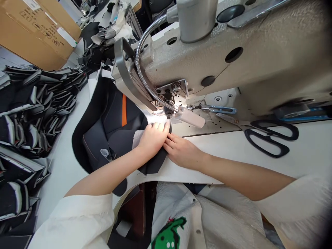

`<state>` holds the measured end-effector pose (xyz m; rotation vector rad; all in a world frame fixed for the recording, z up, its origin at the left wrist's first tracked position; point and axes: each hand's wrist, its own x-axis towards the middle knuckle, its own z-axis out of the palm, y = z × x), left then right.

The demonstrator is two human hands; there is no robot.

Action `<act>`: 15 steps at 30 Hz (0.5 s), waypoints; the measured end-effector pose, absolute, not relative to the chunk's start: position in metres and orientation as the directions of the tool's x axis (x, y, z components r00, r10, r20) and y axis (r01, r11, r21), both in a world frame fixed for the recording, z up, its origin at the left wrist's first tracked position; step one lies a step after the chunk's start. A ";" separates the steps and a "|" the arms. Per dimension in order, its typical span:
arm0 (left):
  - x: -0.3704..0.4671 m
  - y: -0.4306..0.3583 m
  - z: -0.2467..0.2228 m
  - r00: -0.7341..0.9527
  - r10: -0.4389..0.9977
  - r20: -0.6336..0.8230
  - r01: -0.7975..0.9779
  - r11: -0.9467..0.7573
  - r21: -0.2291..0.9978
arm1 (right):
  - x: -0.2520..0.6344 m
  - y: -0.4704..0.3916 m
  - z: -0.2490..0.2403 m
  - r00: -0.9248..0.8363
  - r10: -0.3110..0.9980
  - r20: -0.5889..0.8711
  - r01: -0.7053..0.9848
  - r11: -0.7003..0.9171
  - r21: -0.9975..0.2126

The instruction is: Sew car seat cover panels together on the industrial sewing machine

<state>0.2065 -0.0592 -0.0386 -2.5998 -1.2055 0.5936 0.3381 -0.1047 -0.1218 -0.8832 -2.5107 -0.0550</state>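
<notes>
A dark fabric piece with an orange stripe (pixel 118 114) lies on the white table, its right end under the lit needle area of a sewing machine (pixel 168 103). My left hand (pixel 154 140) presses on the fabric just in front of the presser foot, fingers bent and close together. Right beside it, my right hand (pixel 183 151) has its fingers together at the fabric's right edge, with the fingertips touching the cloth near my left hand. The stitching point itself is partly hidden by my left fingers and the bright light.
Black-handled scissors (pixel 269 135) and blue-handled snips (pixel 220 109) lie right of the needle. Stacks of dark cut pieces (pixel 33 103) fill the left side. A cardboard box (pixel 38 31) stands at the back left. A flexible metal lamp neck (pixel 140 55) curves over the machine.
</notes>
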 end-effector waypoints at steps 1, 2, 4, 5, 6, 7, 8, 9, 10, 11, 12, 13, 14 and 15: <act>0.197 -0.063 -0.032 0.599 0.761 -0.251 0.697 -0.649 -0.304 | 0.338 -0.105 -0.123 -0.672 0.586 0.453 0.602 0.788 -0.128; 0.186 -0.068 -0.026 0.599 0.769 -0.221 0.727 -0.639 -0.253 | 0.339 -0.105 -0.125 -0.666 0.590 0.457 0.604 0.785 -0.134; 0.158 -0.078 -0.015 0.537 0.828 -0.160 0.809 -0.559 -0.182 | 0.339 -0.106 -0.126 -0.668 0.586 0.459 0.601 0.788 -0.131; 0.144 -0.084 -0.012 0.481 0.865 -0.144 0.848 -0.501 -0.174 | 0.339 -0.105 -0.126 -0.676 0.579 0.456 0.595 0.794 -0.127; 0.132 -0.089 -0.009 0.423 0.894 -0.144 0.878 -0.444 -0.180 | 0.338 -0.105 -0.125 -0.685 0.575 0.447 0.588 0.799 -0.127; 0.122 -0.093 -0.008 0.380 0.911 -0.160 0.894 -0.406 -0.188 | 0.337 -0.104 -0.123 -0.695 0.572 0.435 0.578 0.805 -0.134; 0.114 -0.096 -0.008 0.357 0.916 -0.185 0.901 -0.390 -0.191 | 0.335 -0.102 -0.121 -0.706 0.569 0.422 0.566 0.811 -0.148; 0.110 -0.098 -0.009 0.357 0.911 -0.206 0.901 -0.394 -0.180 | 0.333 -0.101 -0.118 -0.718 0.563 0.410 0.549 0.819 -0.164; 0.109 -0.098 -0.010 0.376 0.900 -0.220 0.897 -0.413 -0.156 | 0.330 -0.100 -0.115 -0.731 0.555 0.398 0.530 0.828 -0.182; 0.109 -0.096 -0.012 0.410 0.882 -0.232 0.888 -0.444 -0.122 | 0.328 -0.098 -0.113 -0.744 0.545 0.387 0.509 0.837 -0.199; 0.112 -0.092 -0.013 0.454 0.857 -0.243 0.870 -0.485 -0.085 | 0.326 -0.097 -0.111 -0.757 0.534 0.377 0.490 0.845 -0.213; 0.115 -0.087 -0.015 0.500 0.829 -0.253 0.849 -0.527 -0.049 | 0.324 -0.097 -0.110 -0.769 0.524 0.366 0.474 0.852 -0.225; 0.119 -0.080 -0.016 0.544 0.796 -0.265 0.823 -0.568 -0.019 | 0.323 -0.096 -0.110 -0.779 0.517 0.354 0.460 0.856 -0.239; 0.122 -0.073 -0.017 0.582 0.764 -0.279 0.796 -0.606 -0.001 | 0.323 -0.096 -0.111 -0.784 0.516 0.345 0.451 0.855 -0.256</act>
